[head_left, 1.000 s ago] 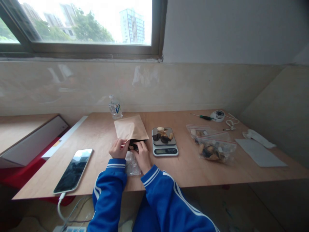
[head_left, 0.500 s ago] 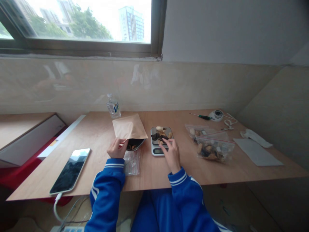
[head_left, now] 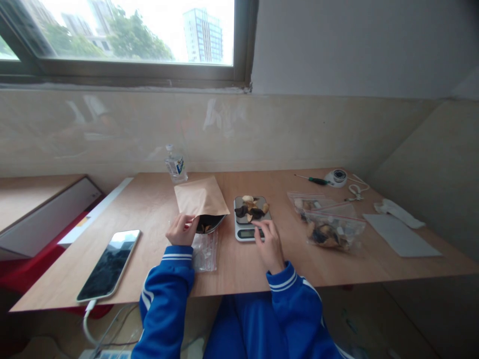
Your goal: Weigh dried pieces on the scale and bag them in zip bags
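My left hand (head_left: 182, 229) grips the open mouth of a brown paper pouch (head_left: 202, 197) that lies flat on the wooden table (head_left: 239, 267); dark and tan pieces show inside the mouth. My right hand (head_left: 270, 243) rests at the front of a small digital scale (head_left: 245, 233), fingertips over its display and close to the pile of dried snack pieces (head_left: 251, 209) on the platform. Whether the fingers hold a piece is hidden. An empty clear zip bag (head_left: 205, 252) lies between my wrists.
Two clear zip bags of mixed snacks (head_left: 331, 228) lie right of the scale. A phone (head_left: 108, 264) on a cable sits at the left front. Water bottle (head_left: 175, 166), screwdriver (head_left: 312, 180), tape roll (head_left: 337, 177) and white sheet (head_left: 402, 242) line the back and right.
My right hand left the pouch mouth, swung right to the snack pile on the scale, then drew back slightly to the scale's front. My left hand stayed on the pouch.
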`<state>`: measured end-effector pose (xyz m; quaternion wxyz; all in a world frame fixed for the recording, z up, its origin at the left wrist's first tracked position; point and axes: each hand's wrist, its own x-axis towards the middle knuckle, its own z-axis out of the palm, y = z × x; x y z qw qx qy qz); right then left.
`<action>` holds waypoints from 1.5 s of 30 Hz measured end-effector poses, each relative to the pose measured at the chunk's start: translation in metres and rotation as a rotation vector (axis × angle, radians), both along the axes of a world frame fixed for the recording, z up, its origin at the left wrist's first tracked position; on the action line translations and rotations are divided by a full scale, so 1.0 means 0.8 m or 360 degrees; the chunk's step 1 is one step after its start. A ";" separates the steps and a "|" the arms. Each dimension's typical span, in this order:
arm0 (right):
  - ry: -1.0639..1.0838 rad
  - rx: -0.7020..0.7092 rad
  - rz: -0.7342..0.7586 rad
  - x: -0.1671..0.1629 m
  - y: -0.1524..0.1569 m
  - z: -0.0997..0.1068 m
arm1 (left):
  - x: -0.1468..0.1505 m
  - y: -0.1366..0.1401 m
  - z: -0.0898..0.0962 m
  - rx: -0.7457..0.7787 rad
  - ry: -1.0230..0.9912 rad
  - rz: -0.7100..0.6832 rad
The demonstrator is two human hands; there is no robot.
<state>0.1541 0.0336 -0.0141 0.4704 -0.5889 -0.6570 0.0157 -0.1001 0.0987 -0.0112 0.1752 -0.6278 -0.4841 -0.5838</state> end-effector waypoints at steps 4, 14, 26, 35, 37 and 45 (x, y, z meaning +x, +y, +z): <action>0.0025 0.0042 -0.0059 0.028 0.025 0.004 | -0.001 0.000 0.000 0.0009 0.0009 -0.0023; 0.0037 -0.0103 0.0111 0.070 0.092 -0.007 | -0.003 0.002 -0.003 -0.0070 0.0000 -0.0012; 0.0244 -0.0033 -0.0041 0.066 0.016 -0.022 | -0.002 0.001 -0.003 -0.0086 -0.0017 -0.0020; 0.0283 -0.0018 -0.0095 0.067 0.002 -0.020 | -0.002 0.000 -0.001 -0.0109 -0.0018 -0.0023; 0.0265 -0.0041 -0.0020 0.065 0.003 -0.022 | -0.002 0.000 -0.001 -0.0101 -0.0024 -0.0015; 0.0187 -0.0056 0.0025 0.059 0.001 -0.019 | -0.003 0.002 -0.004 -0.0087 -0.0028 -0.0008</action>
